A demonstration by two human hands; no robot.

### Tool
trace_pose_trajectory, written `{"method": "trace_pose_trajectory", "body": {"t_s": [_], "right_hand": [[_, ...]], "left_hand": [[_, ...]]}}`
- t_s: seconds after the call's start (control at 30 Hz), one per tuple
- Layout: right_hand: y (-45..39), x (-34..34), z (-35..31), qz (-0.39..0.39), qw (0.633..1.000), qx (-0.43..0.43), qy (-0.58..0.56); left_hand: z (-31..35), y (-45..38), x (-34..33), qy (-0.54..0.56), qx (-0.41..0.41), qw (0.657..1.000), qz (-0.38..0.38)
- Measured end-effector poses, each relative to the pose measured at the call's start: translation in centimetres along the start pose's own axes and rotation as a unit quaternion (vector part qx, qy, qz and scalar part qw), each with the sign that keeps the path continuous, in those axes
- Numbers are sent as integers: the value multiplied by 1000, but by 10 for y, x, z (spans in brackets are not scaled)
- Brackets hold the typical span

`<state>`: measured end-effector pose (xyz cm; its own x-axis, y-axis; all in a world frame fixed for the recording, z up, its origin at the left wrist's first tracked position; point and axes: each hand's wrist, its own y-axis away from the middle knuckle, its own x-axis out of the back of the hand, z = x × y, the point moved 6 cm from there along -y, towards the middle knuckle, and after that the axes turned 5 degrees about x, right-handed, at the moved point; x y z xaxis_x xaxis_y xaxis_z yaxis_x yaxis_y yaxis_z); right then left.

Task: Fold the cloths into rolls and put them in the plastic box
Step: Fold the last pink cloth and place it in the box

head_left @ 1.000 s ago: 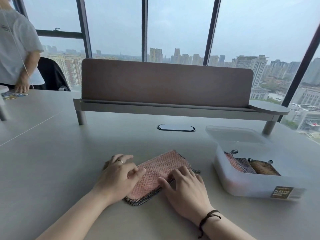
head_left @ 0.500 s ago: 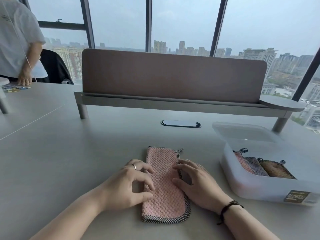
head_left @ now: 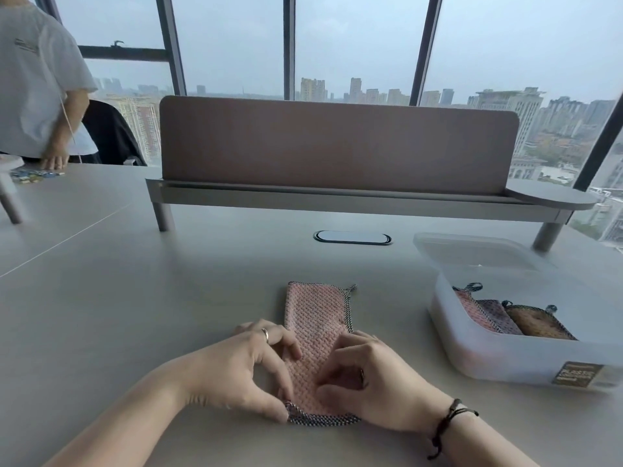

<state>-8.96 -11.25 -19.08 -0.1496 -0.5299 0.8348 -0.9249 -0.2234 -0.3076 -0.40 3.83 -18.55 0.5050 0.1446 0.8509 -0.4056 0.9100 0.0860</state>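
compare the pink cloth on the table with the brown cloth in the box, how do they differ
The pink cloth lies folded in a long flat strip on the table; the brown cloth is already rolled and sits in the plastic box. The left hand and right hand grip the pink cloth's near end; nothing touches the brown cloth. Both have dark edging and a hanging loop.

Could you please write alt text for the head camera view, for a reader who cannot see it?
A person's left hand and right hand pinch the near end of a folded pink cloth lying on a grey table, apparently about to roll it. To the right stands an open plastic box holding three rolled cloths; a desk divider and city windows lie beyond.
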Motion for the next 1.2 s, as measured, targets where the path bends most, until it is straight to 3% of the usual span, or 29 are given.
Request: {"method": "trace_pose_trajectory", "body": {"t_s": [0.17, 0.3, 0.4, 0.5, 0.63, 0.8, 0.93, 1.0, 1.1, 1.2], "right_hand": [[3, 7, -1, 0, 1000, 8, -18], [4, 5, -5, 2, 994, 17, 104], [2, 8, -3, 43, 991, 9, 126], [4, 17, 10, 90, 994, -33, 58], [6, 17, 16, 108, 992, -68, 15], [5, 21, 16, 64, 990, -82, -99], [4, 28, 19, 98, 941, -104, -306], [-3, 27, 28, 143, 923, -137, -330], [-20, 23, 46, 185, 917, -215, -281], [-35, 20, 66, 202, 910, -293, -215]], "left_hand": [[-5, -2, 6, 97, -14, 992, 73], [-7, -4, 16, 239, -20, 960, 142], [-10, -7, 15, 308, -10, 938, 157], [-6, -6, 10, 303, -24, 944, 131], [4, -7, 2, 146, -36, 979, 135], [1, -11, 6, 204, -55, 963, 168], [5, -11, 10, 297, -59, 943, 137], [2, -17, 13, 356, -36, 921, 157], [-25, -35, 16, 390, 83, 890, 220], [-45, -54, 15, 350, 158, 894, 231]]}}
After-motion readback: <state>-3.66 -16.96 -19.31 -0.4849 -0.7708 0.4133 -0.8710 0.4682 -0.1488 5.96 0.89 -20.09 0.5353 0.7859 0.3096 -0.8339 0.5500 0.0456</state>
